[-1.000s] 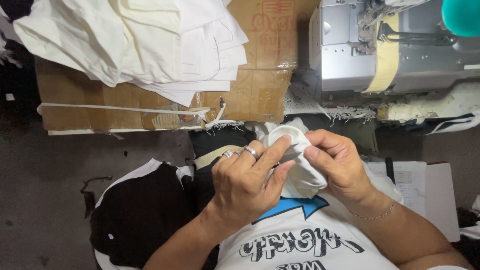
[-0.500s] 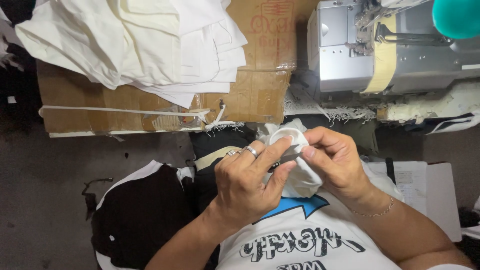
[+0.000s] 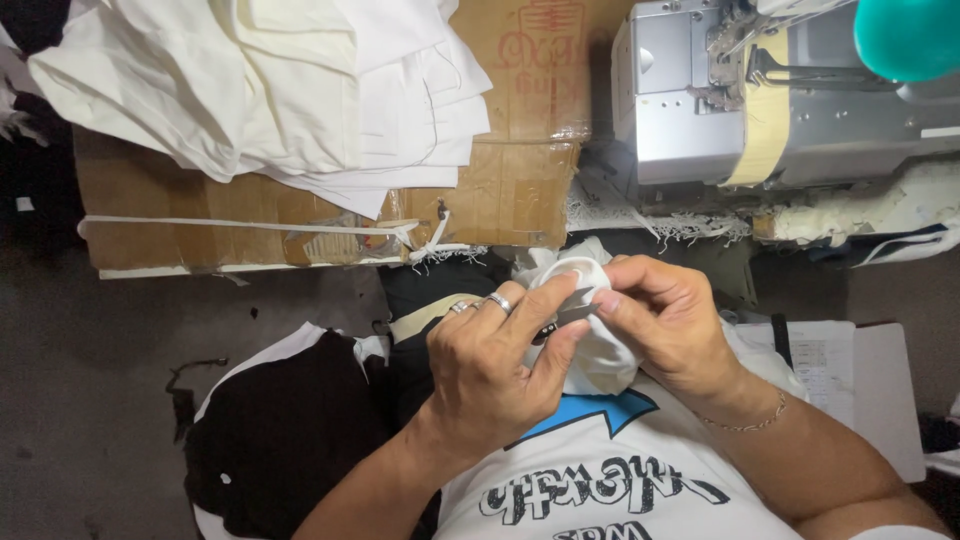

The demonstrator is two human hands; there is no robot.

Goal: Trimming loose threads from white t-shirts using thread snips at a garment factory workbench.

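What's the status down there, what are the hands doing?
Left hand grips small dark tool. Right hand pinches white cloth. Nothing between them.

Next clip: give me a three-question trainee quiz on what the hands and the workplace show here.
1. True or false: the left hand wears rings.
2. What lies on the cardboard box? A) stacked white fabric pieces B) black fabric C) tools
3. What do both hands grip between them, near the right hand?

Key: 1. True. 2. A. 3. A small white fabric piece, with a small dark metal tool, perhaps snips, against it; the sewing machine stands beyond.
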